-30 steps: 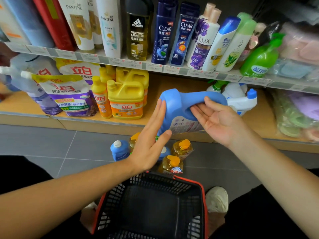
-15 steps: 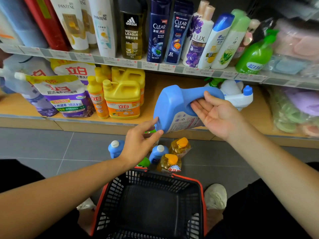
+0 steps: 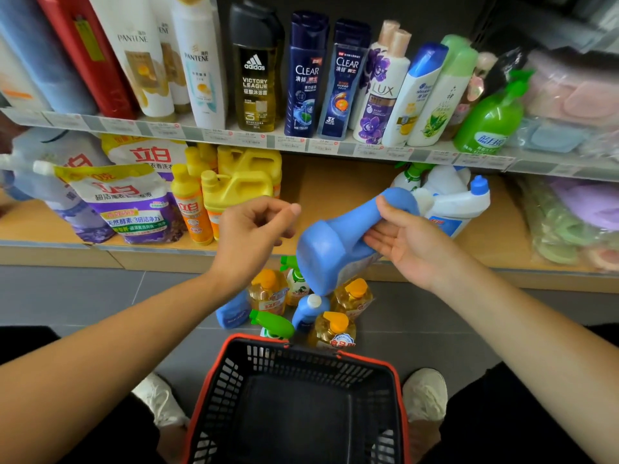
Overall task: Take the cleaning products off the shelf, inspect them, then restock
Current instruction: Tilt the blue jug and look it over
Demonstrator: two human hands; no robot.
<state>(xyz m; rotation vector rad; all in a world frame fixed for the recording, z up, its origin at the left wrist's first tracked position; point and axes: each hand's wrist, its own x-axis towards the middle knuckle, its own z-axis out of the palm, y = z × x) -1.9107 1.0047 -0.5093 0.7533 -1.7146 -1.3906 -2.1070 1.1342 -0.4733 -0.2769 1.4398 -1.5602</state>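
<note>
One blue bottle (image 3: 331,252) hung tilted, gripped by its handle in the right hand (image 3: 408,242), seemingly mid-inspection; just left of it the left hand (image 3: 254,236) hovered, fingers curled on nothing, probably needed next to steady its base.

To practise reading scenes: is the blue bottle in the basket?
No, the right hand holds the blue bottle up before the shelf, beyond the basket.

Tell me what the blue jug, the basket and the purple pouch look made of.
Jug: moulded opaque plastic, it seems, with a smooth satin finish; soft highlights, handle formed in one piece with the body.
Basket: rigid plastic, black lattice walls under a red rim, slightly glossy.
Pouch: probably flexible printed plastic film; glossy and creased, with a white spout at one corner.
</note>
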